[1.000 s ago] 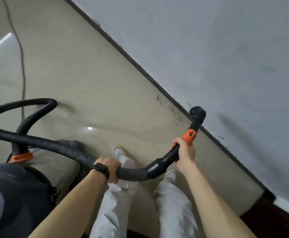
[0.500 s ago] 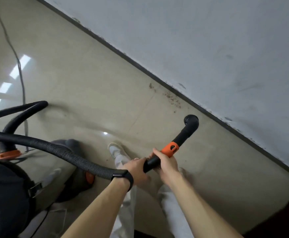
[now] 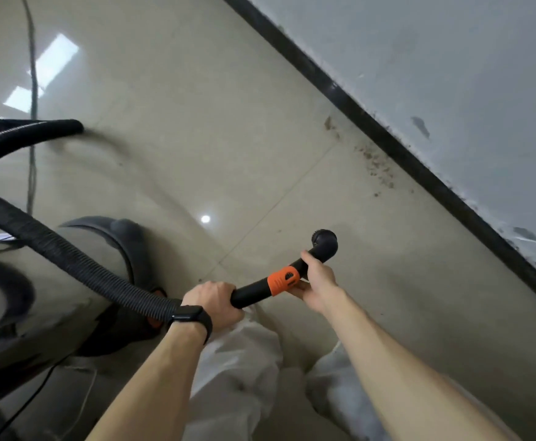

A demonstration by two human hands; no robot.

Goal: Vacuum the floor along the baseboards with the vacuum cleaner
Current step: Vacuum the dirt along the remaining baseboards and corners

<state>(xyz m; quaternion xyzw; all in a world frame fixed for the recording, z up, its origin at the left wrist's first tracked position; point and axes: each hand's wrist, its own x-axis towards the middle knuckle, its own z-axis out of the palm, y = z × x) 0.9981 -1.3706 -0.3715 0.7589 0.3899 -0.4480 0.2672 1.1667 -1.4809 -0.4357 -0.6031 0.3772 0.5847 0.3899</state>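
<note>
left hand: clenched round the black handle tube at its corrugated hose joint | right hand: grasps the same tube past the orange collar, nearer the baseboard | tube's open end: well apart from the baseboard | dirt specks: just beside the baseboard | vacuum canister: farthest from the baseboard

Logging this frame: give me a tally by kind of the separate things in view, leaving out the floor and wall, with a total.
Hands: 2, left hand and right hand, both gripping the wand
Wand: 1, wand
Hose: 1, hose
Vacuum canister: 1, vacuum canister
Wristband: 1, wristband
Cable: 1, cable
Total: 7
</note>
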